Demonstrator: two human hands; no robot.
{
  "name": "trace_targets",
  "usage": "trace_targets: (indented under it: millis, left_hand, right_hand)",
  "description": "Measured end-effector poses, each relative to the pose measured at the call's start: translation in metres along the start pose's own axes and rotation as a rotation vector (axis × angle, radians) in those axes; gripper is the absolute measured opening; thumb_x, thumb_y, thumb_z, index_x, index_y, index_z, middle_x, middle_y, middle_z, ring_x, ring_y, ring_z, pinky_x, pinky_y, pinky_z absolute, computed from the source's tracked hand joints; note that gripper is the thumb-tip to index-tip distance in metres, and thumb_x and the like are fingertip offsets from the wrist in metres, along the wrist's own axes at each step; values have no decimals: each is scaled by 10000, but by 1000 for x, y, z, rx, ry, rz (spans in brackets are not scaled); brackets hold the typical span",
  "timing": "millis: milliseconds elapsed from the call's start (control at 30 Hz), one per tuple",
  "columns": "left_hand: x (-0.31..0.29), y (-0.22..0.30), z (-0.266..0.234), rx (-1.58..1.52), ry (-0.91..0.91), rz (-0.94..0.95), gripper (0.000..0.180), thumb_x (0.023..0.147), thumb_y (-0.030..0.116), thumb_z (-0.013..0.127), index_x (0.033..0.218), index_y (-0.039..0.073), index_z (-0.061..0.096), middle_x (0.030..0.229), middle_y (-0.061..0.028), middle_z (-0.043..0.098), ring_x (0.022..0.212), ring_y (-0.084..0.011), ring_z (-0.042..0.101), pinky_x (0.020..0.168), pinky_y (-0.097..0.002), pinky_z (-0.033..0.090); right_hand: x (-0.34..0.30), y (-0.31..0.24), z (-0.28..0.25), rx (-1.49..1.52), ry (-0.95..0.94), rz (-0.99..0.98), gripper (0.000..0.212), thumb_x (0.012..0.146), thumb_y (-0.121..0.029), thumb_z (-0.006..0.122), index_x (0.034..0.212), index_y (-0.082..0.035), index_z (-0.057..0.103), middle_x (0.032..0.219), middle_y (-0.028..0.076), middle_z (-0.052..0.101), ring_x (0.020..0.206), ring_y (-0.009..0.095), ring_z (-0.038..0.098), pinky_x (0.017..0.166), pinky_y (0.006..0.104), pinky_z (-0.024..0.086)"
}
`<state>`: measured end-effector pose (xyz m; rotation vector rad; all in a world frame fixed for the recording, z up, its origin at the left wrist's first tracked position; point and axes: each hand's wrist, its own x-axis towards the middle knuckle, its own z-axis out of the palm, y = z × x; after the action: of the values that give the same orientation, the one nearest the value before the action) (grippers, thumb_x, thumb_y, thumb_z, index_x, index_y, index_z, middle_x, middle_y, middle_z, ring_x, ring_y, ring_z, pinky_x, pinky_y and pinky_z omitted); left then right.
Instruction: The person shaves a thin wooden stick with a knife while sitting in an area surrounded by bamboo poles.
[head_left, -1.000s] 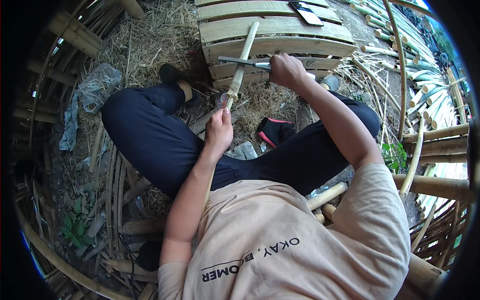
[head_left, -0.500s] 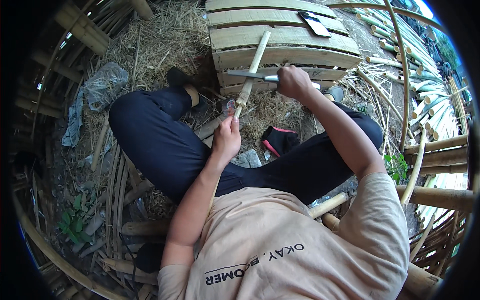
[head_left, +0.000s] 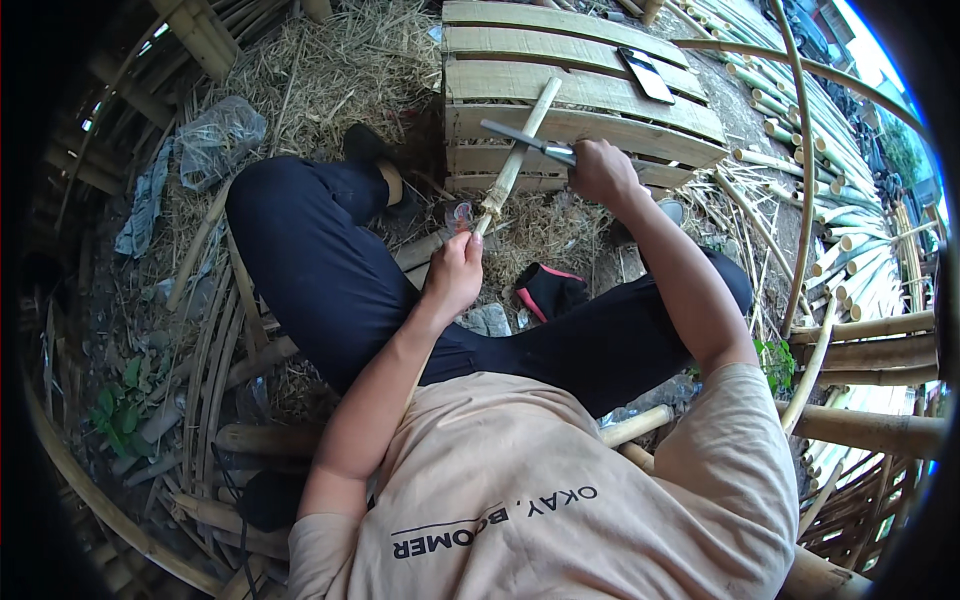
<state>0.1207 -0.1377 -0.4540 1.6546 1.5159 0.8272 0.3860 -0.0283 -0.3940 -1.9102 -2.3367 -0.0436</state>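
My left hand (head_left: 455, 272) is closed round the near end of a pale bamboo stick (head_left: 510, 168), which slants up and away from me over my lap. A rough, knobby joint shows on the stick just beyond my fingers. My right hand (head_left: 604, 172) grips the handle of a knife (head_left: 518, 136). Its long grey blade lies across the far half of the stick, pointing left. The stick's far end reaches over the edge of a wooden slatted crate (head_left: 590, 122); whether it touches the slats I cannot tell.
A phone (head_left: 646, 75) lies on the crate. A black and pink cloth item (head_left: 552, 290) sits on the ground between my legs. Straw (head_left: 345, 75) and a clear plastic bag (head_left: 220, 140) are to the left. Cut bamboo poles (head_left: 850, 240) are stacked at the right.
The blade has moved a little toward the stick's far end, and its tip now angles farther away from me. My left hand keeps its hold. The whole view has shifted slightly.
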Motion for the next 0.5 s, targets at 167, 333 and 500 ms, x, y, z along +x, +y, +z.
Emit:
trace_targets:
  millis: [167,333,500]
  left_hand:
    - [1,1,5,55,8,47,332,1049,272,469,929,-8,602,818,-268,658,826,-489,638,701,-554,482]
    - [-2,9,-6,97,-29,52,249,1040,205,473,968,-11,573,846,-296,657,849,-507,633,743,-579,483]
    - [-8,23,-20,269,17,122,211,1042,165,445,1016,-30,521,818,-301,635,810,-492,633,714,-591,482]
  right_hand:
    - [1,2,-2,10,7,159,167,751,-131,649,839,-16,732,857,257,717,818,411,721,768,482,583]
    - [-11,-16,-9,-11,-72,89,184,751,-149,660,853,-14,733,841,252,715,815,420,719,767,509,581]
    - [-24,-44,-14,17,-71,-80,194,723,-184,685,851,-44,725,785,216,709,769,403,714,721,487,588]
